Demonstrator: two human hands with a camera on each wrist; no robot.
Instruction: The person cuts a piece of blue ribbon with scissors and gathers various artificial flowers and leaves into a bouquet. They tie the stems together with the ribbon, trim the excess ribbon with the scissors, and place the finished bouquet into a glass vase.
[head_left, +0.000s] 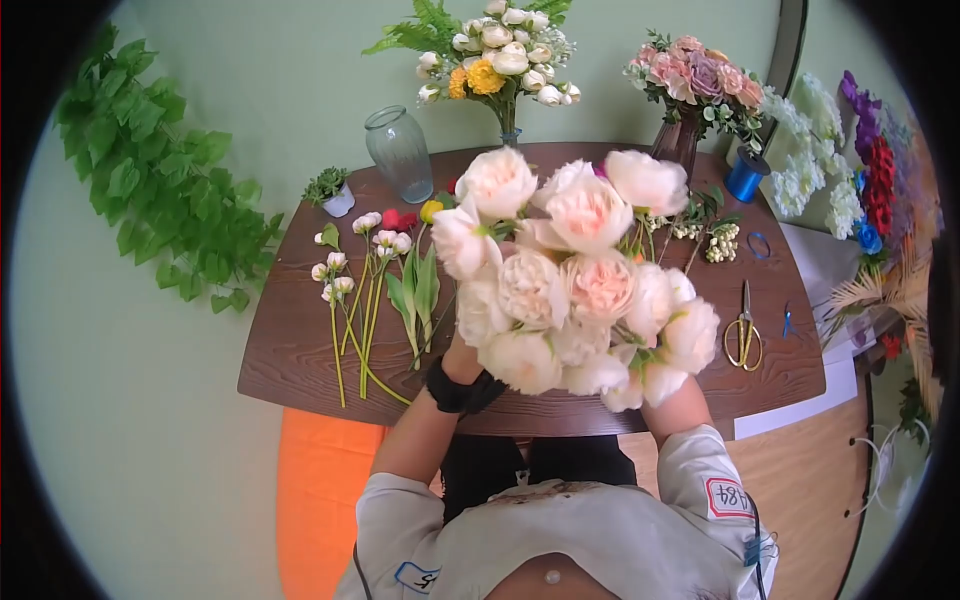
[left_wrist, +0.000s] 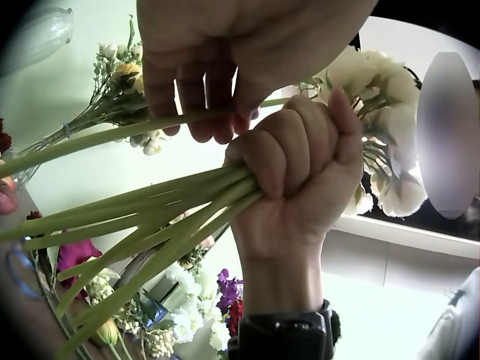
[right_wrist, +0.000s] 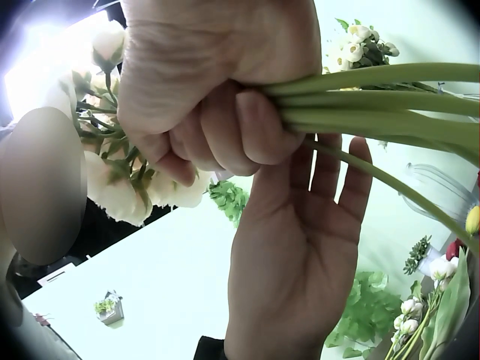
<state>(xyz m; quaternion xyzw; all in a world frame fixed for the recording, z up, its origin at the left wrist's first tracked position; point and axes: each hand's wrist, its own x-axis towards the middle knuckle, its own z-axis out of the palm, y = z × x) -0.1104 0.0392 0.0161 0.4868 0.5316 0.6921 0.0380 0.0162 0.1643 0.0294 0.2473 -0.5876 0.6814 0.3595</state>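
A large bunch of pale pink peonies [head_left: 575,285] is held up over the table, its blooms hiding most of both hands in the head view. My right hand [right_wrist: 225,90] grips the bundle of thick green stems [left_wrist: 165,206] in a fist just below the flower heads. Beside that fist, my left hand [left_wrist: 240,60] has its thumb across a single flower stem [left_wrist: 97,142], which lies against its fingers. Those fingers [right_wrist: 324,169] are fairly straight, palm toward the bunch. The lower stem ends splay apart below the fist.
On the brown table [head_left: 290,350] lie small white flowers [head_left: 340,285] at left and gold scissors [head_left: 743,340] at right. Behind stand a glass vase [head_left: 400,155], a white-and-yellow arrangement [head_left: 500,65], a pink arrangement [head_left: 695,80] and a blue ribbon spool [head_left: 746,175].
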